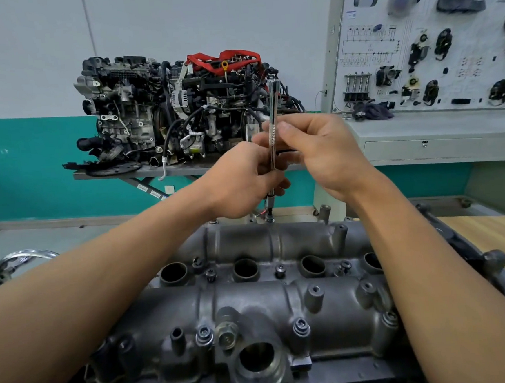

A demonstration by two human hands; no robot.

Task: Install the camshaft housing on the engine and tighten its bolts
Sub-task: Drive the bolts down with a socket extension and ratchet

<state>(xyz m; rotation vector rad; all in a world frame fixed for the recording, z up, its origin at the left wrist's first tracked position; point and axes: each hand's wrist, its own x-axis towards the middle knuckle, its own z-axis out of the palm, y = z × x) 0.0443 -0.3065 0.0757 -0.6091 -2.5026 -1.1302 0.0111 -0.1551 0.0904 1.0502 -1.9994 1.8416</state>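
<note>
The camshaft housing (pixel 284 306) is seen lying on top of the engine (pixel 494 263), in the lower middle of the view, with its long side running from left to right. Round openings are ranged along its middle line. Bolts (pixel 300 328) are seated in the holes along its near edge, and more are seated between the openings.

A long chrome tool (pixel 272 120) is held upright above the far edge of the housing by both hands. The lower part of the tool is gripped by the left hand (pixel 244 183), whose fingers are curled round it. The knurled middle part is pinched by the right hand (pixel 320 152) between the thumb and the fingers. The lower end of the tool, where a small socket is fitted, reaches down to the far edge of the housing. Whether it sits on a bolt head there cannot be told.

A wooden surface (pixel 496 238) is seen just beside the engine, at its right edge. Well behind, a second engine (pixel 178 106) with a red strap (pixel 225 57) is placed on a grey stand. A training board (pixel 429 41) carrying car parts is mounted at the far right. A chrome ring (pixel 24 257) is partly seen at the left.
</note>
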